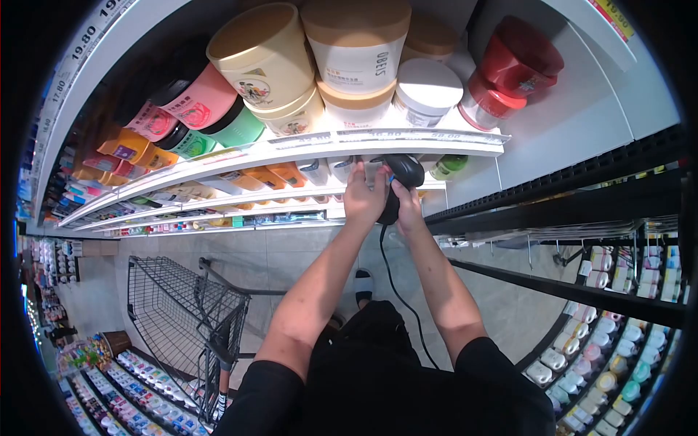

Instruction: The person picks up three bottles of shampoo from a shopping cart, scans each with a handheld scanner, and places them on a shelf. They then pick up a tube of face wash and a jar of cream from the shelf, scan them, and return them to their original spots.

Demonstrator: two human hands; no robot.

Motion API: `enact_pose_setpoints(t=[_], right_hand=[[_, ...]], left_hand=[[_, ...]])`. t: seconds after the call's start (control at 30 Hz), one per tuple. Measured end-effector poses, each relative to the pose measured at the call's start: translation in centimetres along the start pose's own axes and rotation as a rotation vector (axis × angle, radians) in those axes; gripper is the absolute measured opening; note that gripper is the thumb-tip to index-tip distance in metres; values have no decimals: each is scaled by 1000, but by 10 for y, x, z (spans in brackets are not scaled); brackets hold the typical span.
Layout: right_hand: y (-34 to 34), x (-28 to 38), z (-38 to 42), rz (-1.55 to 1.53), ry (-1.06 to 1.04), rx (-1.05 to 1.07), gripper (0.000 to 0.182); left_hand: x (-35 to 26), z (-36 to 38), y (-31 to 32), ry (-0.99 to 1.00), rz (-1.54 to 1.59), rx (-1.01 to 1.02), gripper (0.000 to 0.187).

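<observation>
In my right hand is a black handheld barcode scanner, its handle upright in my closed fingers and its head at the lower edge of the top shelf. A black cord hangs from the handle toward the floor. My left hand is right beside the scanner, fingers raised and bent around a small pale grey thing that I cannot make out. Just above both hands runs the shelf's price strip, with white-and-tan tubs standing on it.
Cream tubs, pink jars, a white-lidded jar and red containers share the shelf. A green bottle sits lower. A wire shopping cart stands at left; black rack bars cross at right.
</observation>
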State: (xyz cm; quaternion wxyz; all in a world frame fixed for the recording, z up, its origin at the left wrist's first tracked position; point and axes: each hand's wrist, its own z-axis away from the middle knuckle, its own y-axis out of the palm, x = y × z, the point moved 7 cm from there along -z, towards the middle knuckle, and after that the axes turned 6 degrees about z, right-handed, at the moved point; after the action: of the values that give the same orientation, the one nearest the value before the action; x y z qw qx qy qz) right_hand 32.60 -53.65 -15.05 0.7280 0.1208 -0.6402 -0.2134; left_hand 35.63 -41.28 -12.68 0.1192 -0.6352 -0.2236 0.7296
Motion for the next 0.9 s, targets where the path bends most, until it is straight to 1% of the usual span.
enact_pose_setpoints(t=[0.07,0.1,0.17,0.2,0.27,0.3,0.37,0.4,0.43,0.47,0.5,0.53,0.57,0.6,0.67,0.7,0.73,0.77,0.8,0.83,0.87,0.9], right_hand=[[1,2,1,5,-21,7,40],[1,4,0,29,-32,21,40],[1,5,1,53,-41,37,40],[1,9,4,63,-58,29,39],[1,12,10,75,-68,23,39],[1,14,13,24,-92,26,39],[-2,14,23,-28,-112,30,38],[-9,11,31,34,-104,21,38],[-17,6,38,96,-99,19,38],[-28,-4,44,98,-49,12,37],[-35,-3,56,245,-27,-46,32],[-40,-3,68,302,12,-26,30],[-42,1,76,411,-61,-31,31],[-43,-6,89,376,45,2,35],[-43,-12,111,536,131,50,26],[-58,-37,118,588,237,81,23],[-73,-59,124,666,253,79,26],[-72,-73,130,696,305,112,26],[-50,-75,133,654,264,260,22],[-33,-79,138,681,270,318,21],[-19,-87,138,783,238,375,21],[-6,-106,137,639,320,465,25]], left_hand=[[1,0,3,86,7,-24,76],[1,1,1,85,7,-23,76],[-5,3,-4,143,-63,-26,71],[-5,4,-6,141,-64,-27,71],[2,10,-7,72,22,40,70],[2,15,-12,68,21,40,70],[4,30,-23,47,113,119,60],[14,38,-31,42,113,116,60],[20,48,-38,155,151,164,54],[24,63,-47,267,188,205,49],[32,79,-62,204,130,218,45],[39,97,-80,139,67,219,42],[48,116,-98,167,93,203,40],[58,134,-120,194,110,169,38],[39,169,-177,101,84,101,29],[38,188,-202,93,32,23,27],[31,204,-227,33,74,-11,27],[31,220,-251,147,-2,-95,27],[29,237,-276,157,-51,-202,27],[25,253,-298,169,-92,-291,27],[26,267,-321,161,-123,-367,27],[25,285,-347,198,-228,-507,26]])
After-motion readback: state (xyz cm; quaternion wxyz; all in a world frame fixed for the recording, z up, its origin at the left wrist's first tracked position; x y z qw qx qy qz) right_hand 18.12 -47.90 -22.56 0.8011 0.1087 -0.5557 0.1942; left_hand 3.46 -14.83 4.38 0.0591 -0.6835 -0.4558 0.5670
